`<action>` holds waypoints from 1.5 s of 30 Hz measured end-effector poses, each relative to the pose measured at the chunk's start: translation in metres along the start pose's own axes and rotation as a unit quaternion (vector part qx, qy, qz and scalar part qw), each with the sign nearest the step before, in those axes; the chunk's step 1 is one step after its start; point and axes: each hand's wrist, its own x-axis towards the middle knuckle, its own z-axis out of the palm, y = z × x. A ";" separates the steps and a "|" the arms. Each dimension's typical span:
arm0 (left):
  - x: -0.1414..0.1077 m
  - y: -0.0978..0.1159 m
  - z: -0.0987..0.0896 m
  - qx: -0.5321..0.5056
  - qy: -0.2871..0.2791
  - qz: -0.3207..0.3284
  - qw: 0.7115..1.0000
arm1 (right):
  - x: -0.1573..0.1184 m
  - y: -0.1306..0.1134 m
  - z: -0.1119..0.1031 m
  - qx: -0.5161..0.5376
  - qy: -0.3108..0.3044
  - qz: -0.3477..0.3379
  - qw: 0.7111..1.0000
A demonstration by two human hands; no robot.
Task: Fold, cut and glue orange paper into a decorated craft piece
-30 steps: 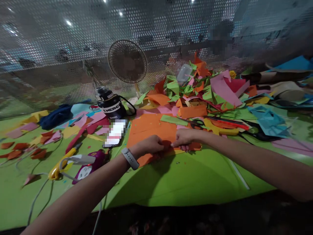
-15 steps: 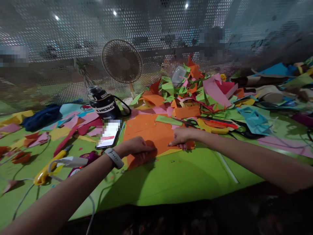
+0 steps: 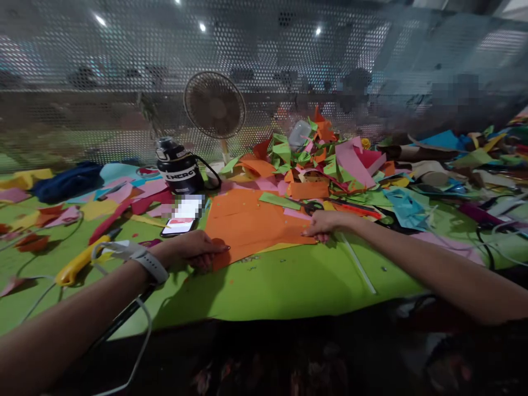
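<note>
A sheet of orange paper [image 3: 251, 225] lies on the green tabletop, with a yellow edge showing beneath its front side. My left hand [image 3: 202, 250] pinches its near left corner between thumb and fingers. At the right corner, my right hand [image 3: 325, 224] has its fingers closed on the sheet's edge. A green paper strip [image 3: 279, 201] rests across the top of the sheet. Just behind my right hand are the dark handles of scissors [image 3: 312, 207], partly covered. A lit phone [image 3: 183, 215] lies left of the sheet.
A black bottle [image 3: 179, 170] stands behind the phone, and a fan [image 3: 214, 104] behind that. Paper scraps [image 3: 322, 148] are heaped at the back. A yellow glue gun [image 3: 78, 267] with cables lies left. A white stick [image 3: 358, 263] lies near the front edge [image 3: 280, 314].
My hands have moved apart, the left one leftward and the right one rightward, out to the orange sheet's corners. The view has shifted slightly.
</note>
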 end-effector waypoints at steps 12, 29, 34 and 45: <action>-0.013 0.020 0.014 -0.040 0.204 0.145 0.967 | 0.001 -0.033 0.044 -0.306 0.227 -0.361 0.851; 0.013 0.030 0.047 0.338 0.246 0.348 0.839 | 0.006 -0.028 0.060 -0.488 0.238 -0.413 0.731; 0.011 0.042 0.046 0.416 0.245 0.339 0.807 | 0.009 -0.027 0.057 -0.446 0.258 -0.430 0.741; 0.012 0.046 0.044 0.374 0.256 0.355 0.818 | 0.004 -0.035 0.056 -0.500 0.238 -0.404 0.728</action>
